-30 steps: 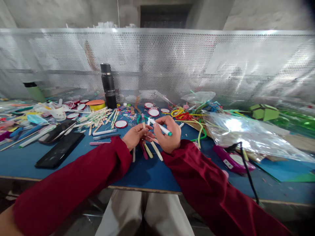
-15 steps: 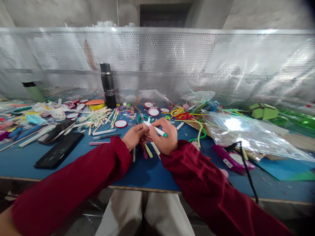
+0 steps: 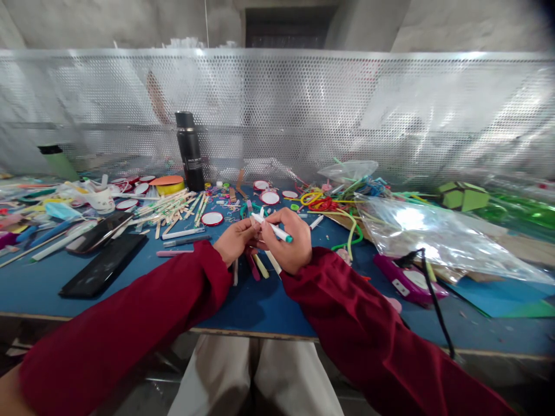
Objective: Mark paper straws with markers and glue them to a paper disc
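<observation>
My right hand [image 3: 289,240] is closed around a white marker [image 3: 277,231] with a green end, which slants down toward the right. Its other tip points at the fingers of my left hand [image 3: 237,238]. That hand is pinched shut on a thin wooden stick, mostly hidden by the fingers. Both hands meet just above the blue table [image 3: 243,312]. Beneath them lie a pink stick [image 3: 253,268], a pale yellow stick [image 3: 261,266] and a whitish stick [image 3: 273,262].
Left lie black phone-like slabs [image 3: 103,266], a pile of wooden sticks [image 3: 173,208] and a white cup [image 3: 102,199]. A black bottle [image 3: 189,153] stands behind, before a perforated metal screen [image 3: 286,110]. Right are clear plastic [image 3: 416,231], a purple device [image 3: 407,282] and its black cord [image 3: 436,306].
The marker's tip has shifted slightly and now covers where the tan stick end showed between the fingers. Both hands keep their grip; the rest is unchanged.
</observation>
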Available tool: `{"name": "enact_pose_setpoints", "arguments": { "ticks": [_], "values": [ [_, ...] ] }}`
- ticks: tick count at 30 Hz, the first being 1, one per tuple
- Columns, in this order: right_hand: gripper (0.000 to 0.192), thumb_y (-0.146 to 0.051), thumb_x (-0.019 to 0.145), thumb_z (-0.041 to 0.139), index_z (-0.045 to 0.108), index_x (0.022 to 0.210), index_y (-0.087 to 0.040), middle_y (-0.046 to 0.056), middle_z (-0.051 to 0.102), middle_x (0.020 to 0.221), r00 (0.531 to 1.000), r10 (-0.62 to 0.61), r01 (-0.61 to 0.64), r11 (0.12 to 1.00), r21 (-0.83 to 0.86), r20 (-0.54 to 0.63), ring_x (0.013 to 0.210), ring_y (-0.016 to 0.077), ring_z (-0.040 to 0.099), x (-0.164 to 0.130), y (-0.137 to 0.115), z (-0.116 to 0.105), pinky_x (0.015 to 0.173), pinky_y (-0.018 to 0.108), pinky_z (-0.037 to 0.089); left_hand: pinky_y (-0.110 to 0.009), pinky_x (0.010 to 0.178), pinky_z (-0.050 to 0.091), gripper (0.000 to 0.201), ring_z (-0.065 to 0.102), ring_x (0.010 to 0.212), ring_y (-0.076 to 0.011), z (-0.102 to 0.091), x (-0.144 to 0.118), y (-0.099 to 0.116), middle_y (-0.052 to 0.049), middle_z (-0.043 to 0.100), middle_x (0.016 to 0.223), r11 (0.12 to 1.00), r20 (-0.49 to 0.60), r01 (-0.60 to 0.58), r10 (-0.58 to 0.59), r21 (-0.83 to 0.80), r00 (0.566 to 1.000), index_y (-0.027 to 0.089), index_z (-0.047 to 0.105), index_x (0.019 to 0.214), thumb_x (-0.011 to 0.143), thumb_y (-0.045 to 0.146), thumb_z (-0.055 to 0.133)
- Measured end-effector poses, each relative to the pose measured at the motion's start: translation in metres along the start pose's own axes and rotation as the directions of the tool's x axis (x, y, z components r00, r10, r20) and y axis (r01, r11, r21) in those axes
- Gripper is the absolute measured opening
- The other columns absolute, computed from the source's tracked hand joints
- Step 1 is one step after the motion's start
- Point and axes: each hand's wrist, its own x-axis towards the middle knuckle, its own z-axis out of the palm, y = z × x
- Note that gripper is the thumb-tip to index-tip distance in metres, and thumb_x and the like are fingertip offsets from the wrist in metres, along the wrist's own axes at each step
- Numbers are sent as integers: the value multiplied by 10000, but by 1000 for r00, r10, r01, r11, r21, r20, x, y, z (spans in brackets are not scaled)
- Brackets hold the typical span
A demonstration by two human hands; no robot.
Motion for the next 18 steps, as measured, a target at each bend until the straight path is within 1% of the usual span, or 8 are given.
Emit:
{"name": "enact_pose_setpoints", "arguments": {
  "ticks": [3,8,11,14,18],
  "values": [
    [120,-283,883,557,542,768,-247,25,665,762,1000,-10,10,1000,-12,17,765,188,640,0,0,0,725,327,494,-192,505,449,415,691,617,-137,1,-1,1,-36,726,792,1000,-4,-4,4,1,1000,171,625,913,765,536,757],
    [108,-268,873,560,541,769,-247,19,661,746,999,18,-19,999,-40,-31,754,191,632,0,0,-1,740,336,491,-188,504,441,404,701,649,-144,1,-1,2,-31,715,783,1000,-8,1,-1,-23,1000,175,624,914,759,518,769],
    [112,-274,879,558,542,771,-246,21,663,753,1000,1,-1,1000,-10,-1,758,188,634,0,-1,-1,731,328,489,-191,506,446,423,691,629,-138,1,-1,2,-27,711,773,1000,4,-6,6,-26,1000,174,616,903,745,531,777],
    [120,-276,883,553,544,767,-246,22,661,755,1000,-5,6,1000,-22,19,757,185,628,0,0,0,729,326,484,-188,500,446,431,679,602,-127,1,-2,3,-19,706,761,1000,2,-11,11,-25,1000,173,606,889,741,540,776],
    [102,-260,867,572,552,769,-240,16,655,734,999,-4,3,1000,-26,-40,734,187,620,0,2,1,720,333,477,-175,491,436,436,696,630,-133,2,-2,4,-16,708,763,999,-14,-1,1,-32,1000,171,599,900,742,536,778]
  ]
}}
